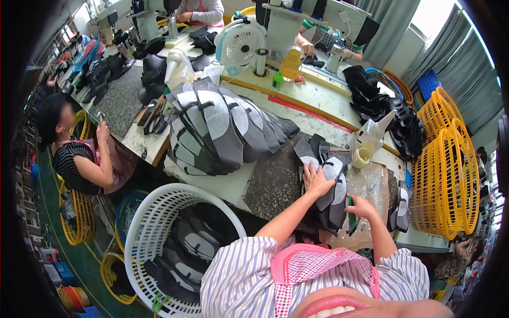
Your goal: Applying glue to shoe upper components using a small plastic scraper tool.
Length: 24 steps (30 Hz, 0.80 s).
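My left hand (316, 182) lies with fingers spread on a small stack of black and grey shoe-upper pieces (331, 204) with white patches. Just right of that stack, my right hand (361, 207) is closed around a slim green tool (351, 221); its exact kind does not show. Under the right hand's side of the bench lies a worn board (374, 185) with a shiny, cloudy surface. A translucent plastic pot with a spout (366, 146) stands beyond my right hand. To the left, a large overlapping pile of similar upper pieces (217, 124) covers the bench.
A white basket (143, 212) holding more pieces stands at my left. Stacked yellow baskets (442, 180) rise at the right. Across the bench are a white fan (241, 46), sewing machines and a person's hands (307, 49). Another person (85, 153) sits at the left.
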### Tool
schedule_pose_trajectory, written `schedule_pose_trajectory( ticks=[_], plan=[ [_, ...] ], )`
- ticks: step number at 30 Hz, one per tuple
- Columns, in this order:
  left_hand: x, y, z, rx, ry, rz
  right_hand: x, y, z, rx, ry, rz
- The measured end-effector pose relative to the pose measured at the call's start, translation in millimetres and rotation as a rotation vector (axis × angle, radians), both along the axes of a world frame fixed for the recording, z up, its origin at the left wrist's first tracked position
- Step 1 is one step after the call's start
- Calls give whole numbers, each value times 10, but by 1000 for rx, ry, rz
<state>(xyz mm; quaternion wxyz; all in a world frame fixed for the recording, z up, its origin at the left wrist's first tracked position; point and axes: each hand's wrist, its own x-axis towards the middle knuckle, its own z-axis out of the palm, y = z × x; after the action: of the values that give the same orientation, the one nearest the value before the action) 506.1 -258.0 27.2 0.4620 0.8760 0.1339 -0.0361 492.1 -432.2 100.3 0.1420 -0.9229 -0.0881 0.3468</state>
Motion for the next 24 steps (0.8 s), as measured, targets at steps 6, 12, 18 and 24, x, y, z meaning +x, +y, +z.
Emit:
schedule_pose_trajectory(
  ticks=[6, 12, 18, 24],
  plan=[
    [30, 32, 280, 56, -72, -58, 16, -42, 110, 43, -178, 32],
    [-61, 202, 159, -186, -185, 31, 45, -55, -200, 220, -191, 210],
    [-73, 497, 565, -1233, -190, 102, 21, -120, -213, 396, -124, 160],
    [-4, 4, 608, -1025, -68, 35, 484, -608, -204, 1080, 268, -495]
  ],
)
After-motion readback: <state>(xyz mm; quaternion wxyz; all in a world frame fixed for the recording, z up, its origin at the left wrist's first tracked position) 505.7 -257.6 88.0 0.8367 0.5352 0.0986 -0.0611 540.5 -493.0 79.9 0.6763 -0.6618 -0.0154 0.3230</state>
